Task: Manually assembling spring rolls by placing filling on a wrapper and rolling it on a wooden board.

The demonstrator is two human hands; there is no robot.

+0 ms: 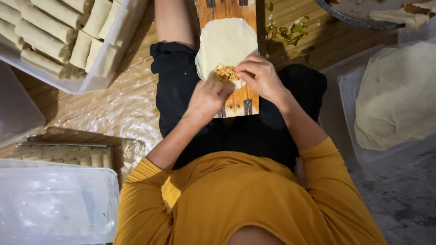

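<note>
Wooden floor (pixel 113 109), covered with a clear plastic sheet, under everything in the head view.

Stack of pale round wrappers (pixel 395 95) in a clear tub at far right, well apart from both hands.

Clear tray (pixel 102 75) at upper left, filled with finished rolls (pixel 45 38) lying side by side in slanted rows. Second clear box (pixel 54 204) at lower left, contents hard to tell; more rolls just behind it.

Wooden board (pixel 236 97) resting lengthwise across the lap, long axis running away from the body.

Single round wrapper (pixel 225 43) lying flat on the board, mostly beyond the hands, near edge reaching the fingertips.

Right hand (pixel 262 77) at the near right edge of the wrapper, fingers curled and pinched together on the wrapper edge beside the filling. Left hand (pixel 205 100) at the near left edge, slightly closer to the body, fingers bent onto the wrapper rim; exact closure not clear, fingertips partly hidden.

Small heap of shredded orange-brown filling (pixel 226 73) on the near part of the wrapper, between the two hands, touching the right fingertips. Long axis of the heap crosswise to the board. Right hand nearer to the filling than the left; bare wrapper lying beyond both.
</note>
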